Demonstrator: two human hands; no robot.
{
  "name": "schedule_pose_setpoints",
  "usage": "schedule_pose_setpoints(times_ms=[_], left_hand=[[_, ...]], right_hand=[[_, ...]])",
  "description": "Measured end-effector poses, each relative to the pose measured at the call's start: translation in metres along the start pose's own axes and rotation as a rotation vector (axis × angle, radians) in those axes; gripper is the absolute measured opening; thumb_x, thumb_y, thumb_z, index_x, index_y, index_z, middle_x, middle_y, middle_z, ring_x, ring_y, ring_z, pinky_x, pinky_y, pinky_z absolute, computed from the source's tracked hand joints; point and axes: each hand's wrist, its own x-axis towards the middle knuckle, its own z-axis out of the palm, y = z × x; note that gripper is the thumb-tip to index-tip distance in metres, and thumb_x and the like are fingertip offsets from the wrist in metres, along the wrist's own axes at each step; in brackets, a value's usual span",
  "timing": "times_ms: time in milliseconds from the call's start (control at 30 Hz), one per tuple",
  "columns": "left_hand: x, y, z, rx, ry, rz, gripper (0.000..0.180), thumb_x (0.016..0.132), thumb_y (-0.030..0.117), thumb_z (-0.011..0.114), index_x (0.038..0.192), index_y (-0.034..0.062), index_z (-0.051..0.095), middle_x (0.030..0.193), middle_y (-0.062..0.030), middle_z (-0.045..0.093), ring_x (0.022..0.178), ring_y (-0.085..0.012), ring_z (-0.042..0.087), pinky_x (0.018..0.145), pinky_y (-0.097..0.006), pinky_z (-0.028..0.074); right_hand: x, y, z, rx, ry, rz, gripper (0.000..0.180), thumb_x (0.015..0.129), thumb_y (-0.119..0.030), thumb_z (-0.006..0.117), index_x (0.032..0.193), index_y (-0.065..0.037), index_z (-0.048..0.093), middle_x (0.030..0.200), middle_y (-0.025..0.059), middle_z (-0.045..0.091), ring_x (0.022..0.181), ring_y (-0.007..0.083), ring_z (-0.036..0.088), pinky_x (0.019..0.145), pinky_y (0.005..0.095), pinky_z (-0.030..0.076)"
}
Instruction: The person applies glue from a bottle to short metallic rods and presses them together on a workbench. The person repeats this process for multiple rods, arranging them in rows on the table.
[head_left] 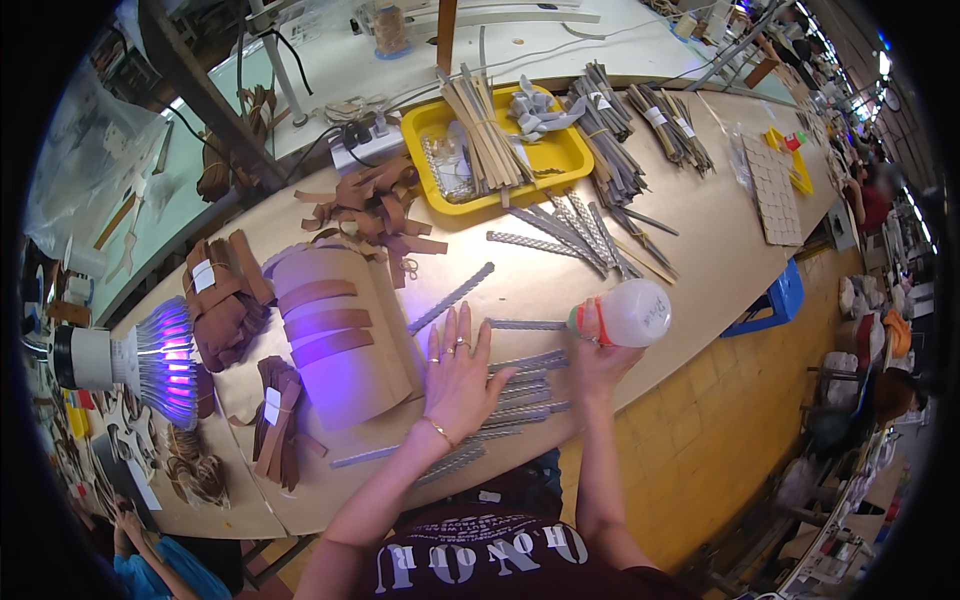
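My right hand (598,368) is wrapped round a whitish plastic squeeze bottle (642,312) with a red-orange collar. The bottle lies tilted on its side, its narrow end toward the left. Close to that end is a thin grey braided strip (525,325). My left hand (462,385) rests with spread fingers on the table, with rings and a bracelet on it. Beside and below its thumb lie several grey braided strips (525,390) side by side. Another braided strip (452,298) slants just beyond its fingertips.
Left of my left hand stands a curved tan board (345,385) with brown strips, lit by a purple lamp (165,362). Brown strap bundles (225,300) lie behind it. A yellow tray (470,205) and grey strip bundles (610,150) sit farther back. Another person's hand (130,525) shows lower left.
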Motion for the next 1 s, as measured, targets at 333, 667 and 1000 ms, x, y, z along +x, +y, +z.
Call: schedule_pose_setpoints(times_ms=[333,667,1000], left_hand=[[0.007,0.001,-0.014,0.021,0.028,0.032,0.058,0.095,0.04,0.057,0.135,-0.0005,0.052,0.156,-0.0286,0.022,0.146,-0.0434,0.017,0.118,-0.054,0.013],[0.055,0.024,0.01,-0.104,0.016,0.232,0.045,0.095,0.036,0.058,0.129,0.0059,0.058,0.153,-0.027,0.03,0.144,-0.0424,0.025,0.118,-0.05,0.019],[0.029,0.023,-0.011,-0.022,-0.039,0.228,0.043,0.096,0.037,0.056,0.126,0.0069,0.062,0.152,-0.026,0.031,0.144,-0.0418,0.024,0.118,-0.056,0.014]], right_hand=[[0.034,0.054,-0.022,0.449,0.467,0.277,0.044,0.088,-0.03,0.072,0.115,-0.002,0.053,0.097,0.0102,0.064,0.083,0.0199,0.064,0.076,0.0341,0.055],[0.045,0.092,-0.062,1.163,0.206,0.738,0.044,0.087,-0.044,0.065,0.118,-0.014,0.053,0.096,0.0067,0.065,0.082,0.021,0.066,0.062,0.034,0.056],[0.043,0.072,-0.064,1.174,0.211,0.79,0.04,0.091,-0.044,0.061,0.112,-0.011,0.056,0.088,0.0092,0.066,0.077,0.0213,0.065,0.065,0.0343,0.055]])
